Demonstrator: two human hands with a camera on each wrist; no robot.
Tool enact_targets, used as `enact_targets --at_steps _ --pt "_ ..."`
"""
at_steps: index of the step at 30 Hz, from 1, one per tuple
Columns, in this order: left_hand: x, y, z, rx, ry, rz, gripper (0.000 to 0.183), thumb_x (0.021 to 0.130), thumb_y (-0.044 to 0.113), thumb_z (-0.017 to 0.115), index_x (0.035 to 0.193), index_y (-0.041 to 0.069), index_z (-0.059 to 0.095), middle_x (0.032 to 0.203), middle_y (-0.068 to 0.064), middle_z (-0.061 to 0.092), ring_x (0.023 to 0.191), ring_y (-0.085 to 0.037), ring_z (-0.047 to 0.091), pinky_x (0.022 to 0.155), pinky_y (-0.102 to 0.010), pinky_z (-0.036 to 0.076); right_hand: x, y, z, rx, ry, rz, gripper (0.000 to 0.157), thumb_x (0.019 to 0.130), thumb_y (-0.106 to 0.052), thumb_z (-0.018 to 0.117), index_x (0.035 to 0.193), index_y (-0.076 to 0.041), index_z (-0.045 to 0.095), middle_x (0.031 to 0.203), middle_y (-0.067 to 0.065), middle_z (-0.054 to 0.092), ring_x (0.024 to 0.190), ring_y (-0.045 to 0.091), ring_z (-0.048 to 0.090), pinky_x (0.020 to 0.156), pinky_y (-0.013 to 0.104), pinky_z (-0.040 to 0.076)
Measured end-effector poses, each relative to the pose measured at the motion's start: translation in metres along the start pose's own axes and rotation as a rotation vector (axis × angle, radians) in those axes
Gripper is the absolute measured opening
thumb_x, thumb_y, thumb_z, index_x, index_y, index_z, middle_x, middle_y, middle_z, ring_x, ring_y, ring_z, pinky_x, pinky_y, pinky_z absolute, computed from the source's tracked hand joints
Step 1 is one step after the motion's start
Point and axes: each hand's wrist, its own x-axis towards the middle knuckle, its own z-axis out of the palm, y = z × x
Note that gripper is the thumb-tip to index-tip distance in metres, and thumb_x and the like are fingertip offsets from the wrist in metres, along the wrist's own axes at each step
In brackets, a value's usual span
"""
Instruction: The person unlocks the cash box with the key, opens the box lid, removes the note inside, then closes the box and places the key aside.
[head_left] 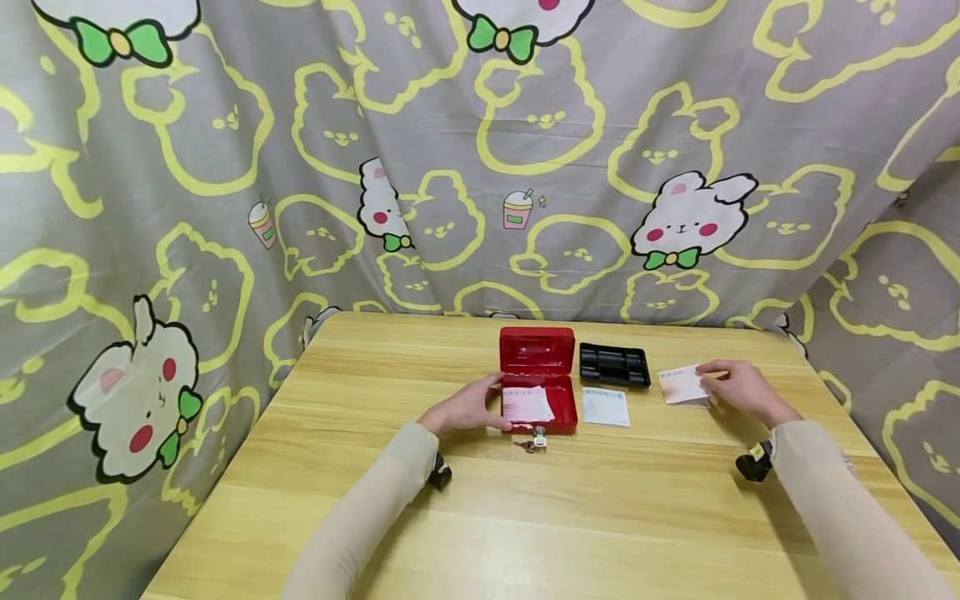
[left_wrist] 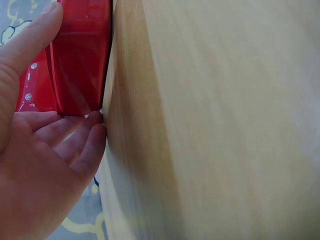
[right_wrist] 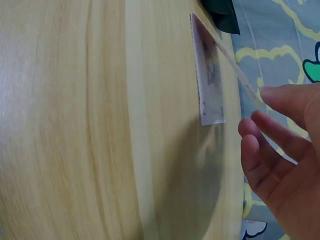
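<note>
An open red cash box [head_left: 567, 410] stands on the table with its lid raised at the back. Several printed paper slips [head_left: 525, 403] lie inside it. My left hand [head_left: 471, 405] holds the box by its left front corner, thumb at the front and fingers against the side wall, as the left wrist view shows. Over at the right, my right hand [head_left: 741, 390] pinches the edge of a pale printed slip [head_left: 681, 383] between thumb and forefinger. That slip is tilted up at its near edge, above another slip [right_wrist: 212, 100] flat on the table.
Between the box and my right hand lie a black compartment tray [head_left: 615, 367] and one more printed slip [head_left: 606, 407]. A small padlock with keys [head_left: 539, 437] rests in front of the box. A patterned curtain [head_left: 450, 167] hangs behind the wooden table [head_left: 570, 517].
</note>
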Motion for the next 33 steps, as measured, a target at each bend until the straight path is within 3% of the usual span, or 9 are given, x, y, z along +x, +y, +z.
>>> enact_targets --at_steps 8,14,20,28,33 --pt "-0.001 0.000 -0.001 0.003 0.002 -0.003 0.101 0.074 0.037 0.081 0.151 0.009 0.021 0.151 -0.008 0.030 0.137 -0.021 0.027 0.111 -0.037 0.022 0.000 -0.017 -0.005 -0.032 0.044 -0.036 0.034 0.092 -0.013 0.061 0.120 0.007 0.060 0.108 0.031 0.061 0.094 0.043 0.060 0.075 0.050 0.050" --pt "-0.001 -0.001 0.000 -0.007 0.009 0.012 0.100 0.074 0.034 0.081 0.150 0.009 0.021 0.150 -0.008 0.032 0.137 -0.021 0.029 0.111 -0.035 0.022 0.004 -0.050 0.002 -0.033 0.040 -0.146 0.031 0.091 -0.011 0.062 0.118 0.004 0.062 0.115 0.028 0.059 0.092 0.038 0.061 0.067 0.042 0.052" --pt "-0.001 0.001 0.000 -0.008 0.002 -0.003 0.101 0.074 0.037 0.081 0.150 0.009 0.021 0.151 -0.008 0.031 0.137 -0.021 0.028 0.111 -0.037 0.023 0.009 -0.090 0.014 -0.008 0.012 -0.242 0.026 0.090 -0.007 0.062 0.115 0.001 0.065 0.111 0.022 0.063 0.087 0.031 0.063 0.069 0.043 0.054" --pt "-0.002 0.003 0.000 -0.018 0.001 -0.006 0.101 0.074 0.037 0.081 0.150 0.009 0.021 0.151 -0.008 0.030 0.137 -0.022 0.027 0.111 -0.039 0.023 0.013 -0.135 0.040 0.098 -0.095 -0.319 0.020 0.088 -0.005 0.065 0.107 0.001 0.069 0.098 0.015 0.068 0.081 0.017 0.063 0.067 0.028 0.053" --pt "-0.001 0.002 0.001 -0.011 0.005 0.015 0.099 0.074 0.033 0.081 0.150 0.008 0.023 0.150 -0.009 0.033 0.137 -0.022 0.028 0.111 -0.037 0.023 0.014 -0.158 0.056 0.106 -0.178 -0.348 0.020 0.087 -0.005 0.066 0.106 0.000 0.068 0.098 0.014 0.068 0.082 0.015 0.063 0.069 0.028 0.052"
